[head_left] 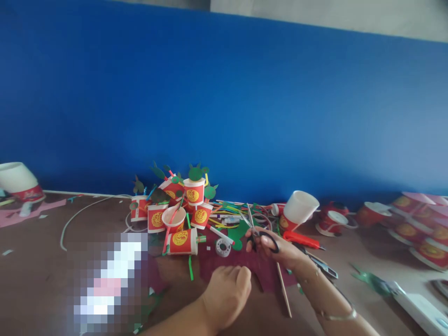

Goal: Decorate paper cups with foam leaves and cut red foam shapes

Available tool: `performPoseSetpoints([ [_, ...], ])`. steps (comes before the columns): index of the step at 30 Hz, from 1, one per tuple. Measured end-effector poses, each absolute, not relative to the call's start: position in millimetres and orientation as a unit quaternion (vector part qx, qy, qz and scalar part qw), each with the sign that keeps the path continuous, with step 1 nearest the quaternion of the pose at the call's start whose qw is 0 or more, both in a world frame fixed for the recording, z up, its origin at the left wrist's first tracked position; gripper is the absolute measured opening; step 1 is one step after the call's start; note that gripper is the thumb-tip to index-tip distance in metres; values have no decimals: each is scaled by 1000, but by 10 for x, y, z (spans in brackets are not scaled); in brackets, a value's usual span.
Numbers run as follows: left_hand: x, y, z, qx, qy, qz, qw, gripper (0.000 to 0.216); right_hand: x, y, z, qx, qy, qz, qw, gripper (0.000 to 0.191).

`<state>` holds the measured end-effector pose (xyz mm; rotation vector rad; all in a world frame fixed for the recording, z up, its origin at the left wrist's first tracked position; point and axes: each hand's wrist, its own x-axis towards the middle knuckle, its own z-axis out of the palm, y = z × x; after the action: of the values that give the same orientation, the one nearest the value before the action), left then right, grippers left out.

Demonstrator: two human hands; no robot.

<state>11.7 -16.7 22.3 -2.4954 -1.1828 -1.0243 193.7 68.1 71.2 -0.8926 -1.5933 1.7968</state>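
My right hand (276, 249) is closed round the black handles of a pair of scissors (252, 224). The blades stand apart and point up and away from me. Nearer to me, my left hand (228, 291) is curled into a fist above the table, and anything inside it is hidden. Beneath both hands lies dark red paper (210, 267). Close by the scissors are cut green paper (240, 232), a white tape roll (223, 248) and a red-capped marker (221, 234). A thin wooden stick (284, 291) lies to the right of my left hand.
Red paper cups (182, 241) with green paper shapes and straws are piled at left centre. Behind lie loose straws (241, 210). White cups (301, 207), a red-handled tool (303, 240) and more cups (430, 233) stand rightward. A blue wall (224, 102) closes the back.
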Motion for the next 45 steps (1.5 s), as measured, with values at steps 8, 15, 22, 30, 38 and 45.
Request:
performPoseSetpoints([
  [8,178,-137,153,-822,-421,-379,-60,15,1817,433,530,-490,-520,554,428,33],
  [15,426,-44,338,-496,-458,-437,-594,27,1861,516,536,-423,-513,540,516,36],
  [22,463,175,158,-304,-488,-638,-512,40,1611,375,320,-444,-491,503,555,36],
  [30,339,217,203,-333,-459,-637,-522,48,1353,134,143,-389,-546,562,485,33],
  [38,362,213,178,-268,-461,-614,-582,40,1339,84,173,-366,-575,548,485,29],
  [45,345,196,148,-316,-459,-583,-591,44,1344,86,164,-367,-569,543,496,29],
])
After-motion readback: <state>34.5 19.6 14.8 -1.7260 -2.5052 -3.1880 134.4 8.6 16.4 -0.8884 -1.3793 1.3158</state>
